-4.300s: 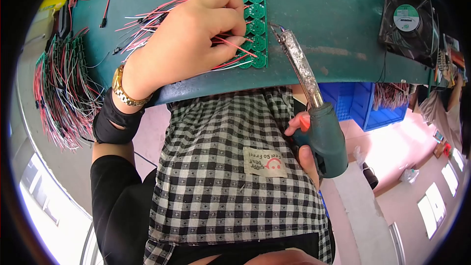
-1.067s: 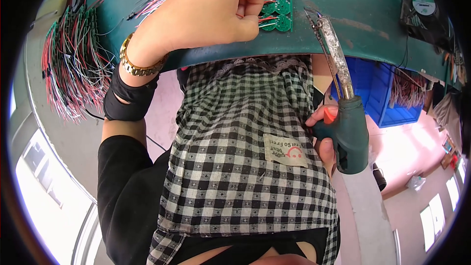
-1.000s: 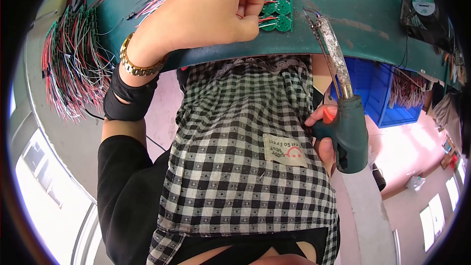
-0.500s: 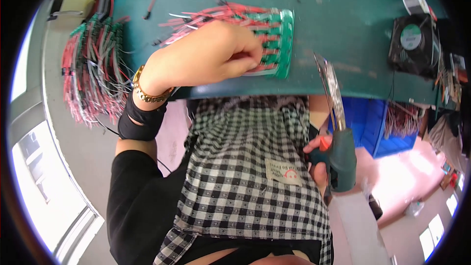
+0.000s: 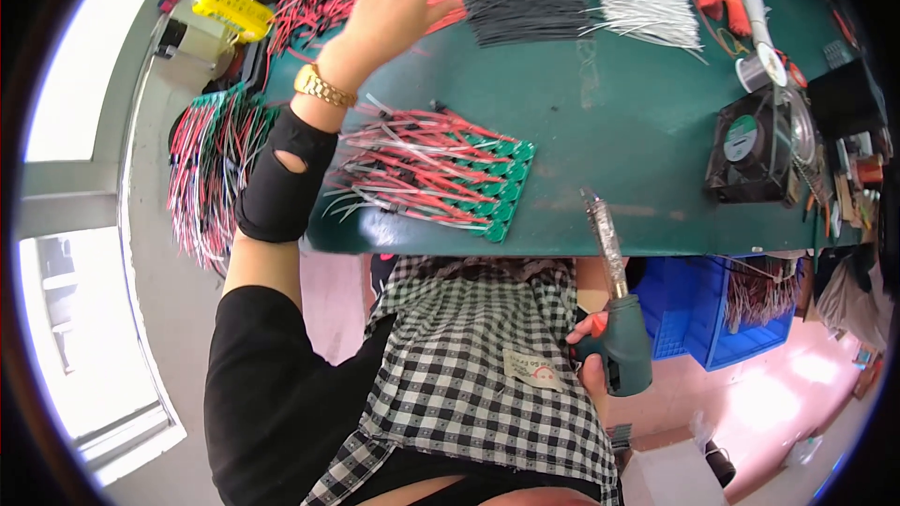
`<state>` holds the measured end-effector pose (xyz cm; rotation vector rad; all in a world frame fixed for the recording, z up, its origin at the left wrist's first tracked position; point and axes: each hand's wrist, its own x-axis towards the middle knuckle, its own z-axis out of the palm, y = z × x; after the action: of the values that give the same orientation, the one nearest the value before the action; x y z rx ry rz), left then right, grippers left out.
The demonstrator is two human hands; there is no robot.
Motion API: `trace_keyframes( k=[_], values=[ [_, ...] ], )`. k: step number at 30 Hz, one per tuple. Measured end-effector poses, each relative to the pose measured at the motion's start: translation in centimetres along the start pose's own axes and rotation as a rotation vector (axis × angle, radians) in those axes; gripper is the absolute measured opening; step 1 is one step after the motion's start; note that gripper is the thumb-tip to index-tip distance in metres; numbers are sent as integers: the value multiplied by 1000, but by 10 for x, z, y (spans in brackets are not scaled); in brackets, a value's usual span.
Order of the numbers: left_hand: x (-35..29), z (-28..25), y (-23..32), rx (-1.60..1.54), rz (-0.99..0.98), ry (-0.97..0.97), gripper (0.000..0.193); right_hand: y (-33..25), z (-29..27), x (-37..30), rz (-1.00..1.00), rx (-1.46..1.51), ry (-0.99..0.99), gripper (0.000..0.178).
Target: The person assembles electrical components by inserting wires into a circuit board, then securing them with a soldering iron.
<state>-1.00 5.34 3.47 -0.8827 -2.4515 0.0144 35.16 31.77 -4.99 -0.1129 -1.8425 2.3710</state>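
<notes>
The right hand [image 5: 592, 372] grips the soldering iron [image 5: 626, 349] away from boards [image 5: 507, 189], maybe for safety; whether the left hand [image 5: 394, 9] grips wires [image 5: 450, 21] is unclear.

The board [image 5: 512, 189] is green, the apron [image 5: 469, 347] black-and-white checked.

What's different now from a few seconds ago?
The left hand moved off the green circuit boards, forward to the red wires farther up the table. I can't tell whether it grips any. The right hand still holds the soldering gun; the boards still lie there.
</notes>
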Motion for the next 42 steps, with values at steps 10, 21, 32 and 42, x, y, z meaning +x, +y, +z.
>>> trace_keyframes(
  k=[10, 21, 32, 42],
  values=[
    [58, 64, 64, -398, 167, -302, 18, -25, 16, -2, 103, -3, 39, 42],
    [68, 43, 46, -492, 206, -119, 17, 2, -2, -14, 41, 0, 35, 43],
    [32, -54, 60, -138, 574, -454, 7, 10, 4, -6, 8, 46, 136, 47],
    [-36, -20, 82, -644, 26, -147, 7, 13, 7, 7, -5, -4, 20, 42]
  ],
)
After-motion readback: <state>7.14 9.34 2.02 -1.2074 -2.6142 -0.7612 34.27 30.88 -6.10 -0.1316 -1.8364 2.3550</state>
